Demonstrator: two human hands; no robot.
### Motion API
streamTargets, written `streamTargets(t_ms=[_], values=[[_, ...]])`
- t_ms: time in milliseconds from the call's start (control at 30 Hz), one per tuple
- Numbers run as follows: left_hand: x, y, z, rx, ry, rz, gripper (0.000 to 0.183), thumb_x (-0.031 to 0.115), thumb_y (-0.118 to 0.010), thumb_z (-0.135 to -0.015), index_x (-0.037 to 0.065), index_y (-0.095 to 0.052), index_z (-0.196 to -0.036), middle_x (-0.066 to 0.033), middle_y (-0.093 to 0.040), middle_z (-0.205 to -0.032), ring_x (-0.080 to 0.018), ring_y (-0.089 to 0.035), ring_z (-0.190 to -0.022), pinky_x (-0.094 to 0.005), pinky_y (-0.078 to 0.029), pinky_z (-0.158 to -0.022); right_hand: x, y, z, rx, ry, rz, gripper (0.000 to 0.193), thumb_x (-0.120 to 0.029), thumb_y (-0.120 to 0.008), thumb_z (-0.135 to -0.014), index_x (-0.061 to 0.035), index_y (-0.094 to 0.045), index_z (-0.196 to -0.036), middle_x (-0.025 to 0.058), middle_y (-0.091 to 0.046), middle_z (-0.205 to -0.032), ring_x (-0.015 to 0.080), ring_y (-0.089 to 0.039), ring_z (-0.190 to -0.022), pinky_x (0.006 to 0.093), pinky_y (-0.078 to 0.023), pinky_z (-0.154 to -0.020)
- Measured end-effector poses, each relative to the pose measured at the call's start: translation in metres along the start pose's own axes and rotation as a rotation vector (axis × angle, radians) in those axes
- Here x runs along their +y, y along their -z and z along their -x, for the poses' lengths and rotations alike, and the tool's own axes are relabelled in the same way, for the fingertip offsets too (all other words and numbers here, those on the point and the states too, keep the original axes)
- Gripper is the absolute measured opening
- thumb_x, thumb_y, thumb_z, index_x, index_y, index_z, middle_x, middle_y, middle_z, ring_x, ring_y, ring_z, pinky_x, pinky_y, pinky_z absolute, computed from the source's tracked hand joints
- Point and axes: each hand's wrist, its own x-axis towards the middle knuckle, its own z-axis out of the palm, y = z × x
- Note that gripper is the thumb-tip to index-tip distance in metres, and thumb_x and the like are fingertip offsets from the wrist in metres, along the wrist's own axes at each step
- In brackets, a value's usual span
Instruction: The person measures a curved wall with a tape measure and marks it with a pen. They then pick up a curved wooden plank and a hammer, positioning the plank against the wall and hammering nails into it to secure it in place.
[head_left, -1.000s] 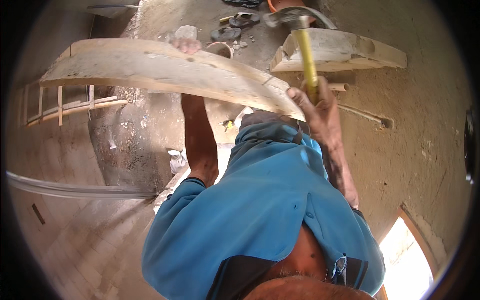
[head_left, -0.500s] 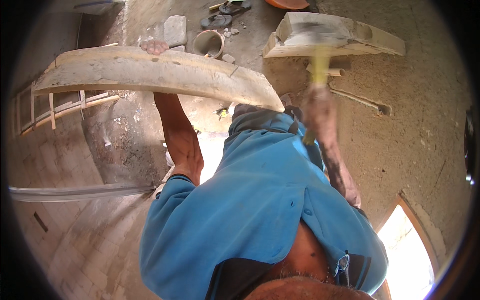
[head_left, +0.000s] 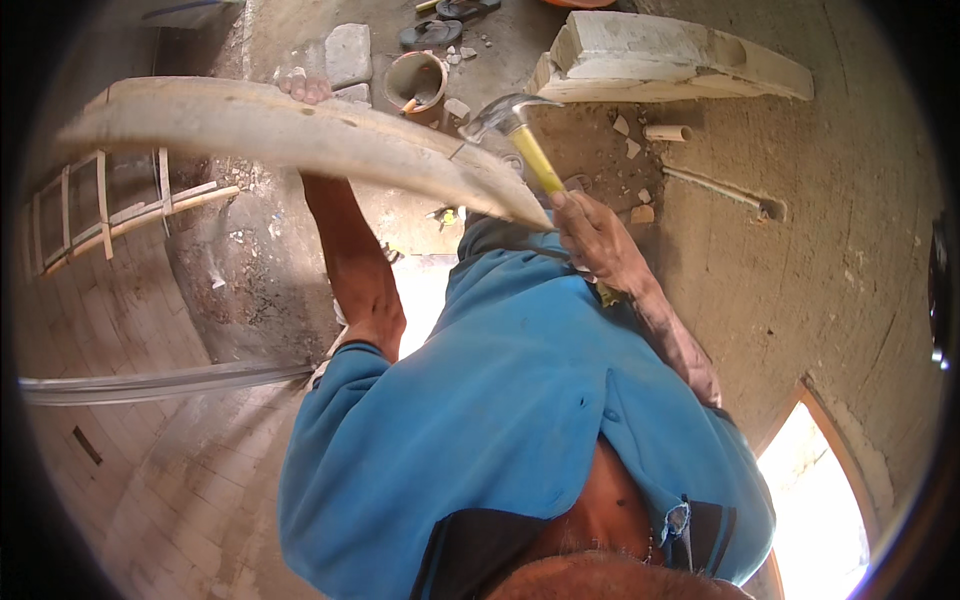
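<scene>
A long, dusty wooden plank [head_left: 240, 125] stretches from the far left to the middle, in front of my body. My left hand [head_left: 303, 86] is curled over its far edge, with the forearm passing beneath it. My right hand [head_left: 598, 240] is closed round the yellow handle of a claw hammer [head_left: 535, 160]. The hammer's metal head is beside the plank's right part, close to a thin nail [head_left: 457, 150] that sticks up from the wood. Whether the head touches the plank, I cannot tell. Part of the plank is blurred.
A thick pale block-like piece [head_left: 680, 60] lies at the far right by a rough wall [head_left: 850, 220] with pipe stubs. Beyond the plank are a bucket [head_left: 417, 80], a stone block [head_left: 348, 55], sandals [head_left: 432, 35] and rubble. A wooden frame [head_left: 105, 215] lies left.
My right hand has swung the hammer leftward, from over the pale piece to beside the plank. The plank has shifted slightly, with my left hand still on it.
</scene>
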Motion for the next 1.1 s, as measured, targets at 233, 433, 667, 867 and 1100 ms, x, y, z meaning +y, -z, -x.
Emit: streamTargets(t_ms=[233, 433, 667, 867, 1100], values=[[-0.005, 0.025, 0.015, 0.033, -0.082, 0.068, 0.032, 0.034, -0.056, -0.096, 0.01, -0.06, -0.117, -0.0059, -0.067, -0.104, -0.0218, -0.059, -0.097, -0.038, -0.04, -0.091, 0.001, 0.019, -0.021, 0.35, 0.281, -0.514, 0.043, -0.048, -0.041, -0.105, -0.0079, -0.053, -0.095, -0.0029, -0.043, -0.063, 0.0074, -0.049, -0.051, 0.0253, -0.043, -0.043], [-0.004, 0.021, -0.033, -0.046, -0.066, 0.024, 0.032, 0.035, -0.054, -0.097, 0.011, -0.06, -0.117, -0.0059, -0.066, -0.103, -0.0218, -0.058, -0.097, -0.0392, -0.04, -0.091, 0.028, 0.023, -0.026, 0.273, 0.365, 0.344, 0.026, -0.033, -0.052, -0.102, -0.0081, -0.056, -0.109, 0.0014, -0.055, -0.077, 0.0107, -0.054, -0.061, 0.0251, -0.047, -0.05], [0.017, 0.02, 0.006, 0.031, 0.029, 0.121, 0.031, 0.037, -0.053, -0.098, 0.011, -0.059, -0.113, -0.0072, -0.064, -0.102, -0.0221, -0.058, -0.097, -0.0382, -0.041, -0.089, -0.038, 0.039, -0.002, 0.677, 0.382, -0.315, 0.043, -0.052, -0.037, -0.104, -0.0124, -0.051, -0.095, -0.0071, -0.04, -0.06, 0.0027, -0.039, -0.045, 0.0199, -0.034, -0.034], [0.004, 0.038, 0.032, 0.218, 0.061, 0.071, 0.034, 0.04, -0.055, -0.097, 0.009, -0.061, -0.109, -0.0061, -0.067, -0.096, -0.0231, -0.062, -0.083, -0.0403, -0.049, -0.08, 0.026, -0.006, -0.017, -0.069, -0.053, -0.188, 0.031, -0.038, -0.051, -0.102, -0.008, -0.054, -0.107, -0.0045, -0.047, -0.068, 0.0067, -0.045, -0.046, 0.0215, -0.04, -0.038], [0.015, 0.035, 0.036, 0.148, 0.093, 0.057, 0.038, 0.047, -0.055, -0.096, 0.011, -0.067, -0.101, -0.0094, -0.072, -0.098, -0.0248, -0.067, -0.079, -0.0411, -0.053, -0.075, -0.016, 0.031, -0.035, 0.272, 0.089, -0.51, 0.034, -0.043, -0.049, -0.102, -0.0098, -0.048, -0.093, -0.0026, -0.044, -0.067, 0.0061, -0.043, -0.046, 0.0212, -0.037, -0.037]])
